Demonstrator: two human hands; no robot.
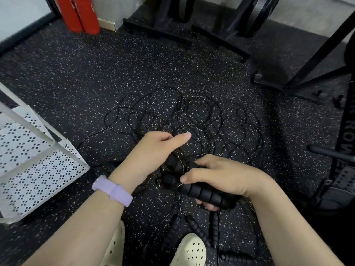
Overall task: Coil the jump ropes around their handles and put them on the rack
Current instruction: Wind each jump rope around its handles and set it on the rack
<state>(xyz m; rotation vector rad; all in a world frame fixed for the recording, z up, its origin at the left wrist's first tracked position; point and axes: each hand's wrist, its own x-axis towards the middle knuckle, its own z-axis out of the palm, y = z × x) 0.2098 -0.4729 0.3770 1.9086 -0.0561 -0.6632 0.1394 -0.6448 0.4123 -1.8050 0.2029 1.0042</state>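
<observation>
Right hand [217, 179]: fingers wrapped round paired black handles [194, 181], held level above floor to serve as winding core; few turns of thin cord already seen round them. Left hand [157, 148]: cord apparently pinched near fingertips, thumb extended, probably to feed next turn; exact pinch partly hidden. Remaining rope tangle [184, 120] spread loose on speckled floor [76, 73] ahead. Spare handles [196, 230] lying near shoes [190, 250]. White perforated rack [38, 150] beside left arm, within reach for depositing.

Gym: speckled rubber floor [80, 73], weight racks [221, 25].
</observation>
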